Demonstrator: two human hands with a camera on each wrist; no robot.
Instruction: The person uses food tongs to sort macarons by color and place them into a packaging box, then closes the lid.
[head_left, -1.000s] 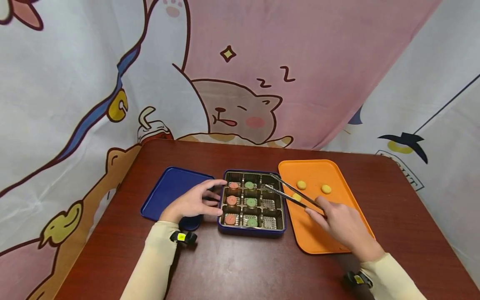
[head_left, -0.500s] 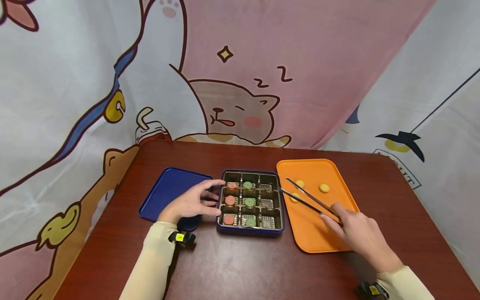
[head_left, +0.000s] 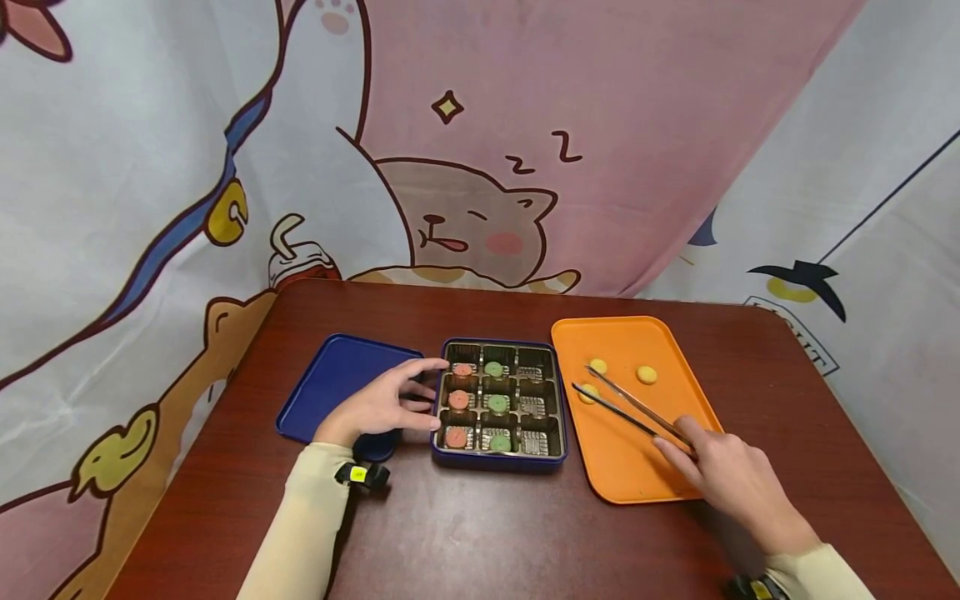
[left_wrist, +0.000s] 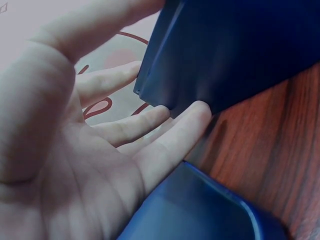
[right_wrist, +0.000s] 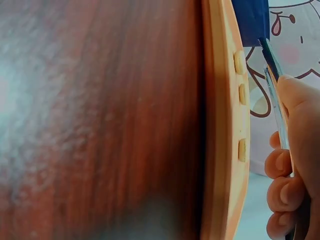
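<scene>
Pinched in the right grip point(head_left: 741, 483), slim, shiny metal tongs point(head_left: 616, 410) with parted arms slant over the orange tray point(head_left: 637, 471) and its round yellow pieces point(head_left: 647, 375); the left grip point(head_left: 384, 404), fingers spread, touches the blue box point(head_left: 498, 463).

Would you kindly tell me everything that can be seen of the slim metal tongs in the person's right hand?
The slim, silvery metal tongs have two long, narrow arms with ridged tips, parted, with nothing pinched between them. The bare right hand grips them at the rear, hiding that end. They slant forward and to the left above the flat orange rectangular tray, clear of the small round yellow pieces lying there.
</scene>
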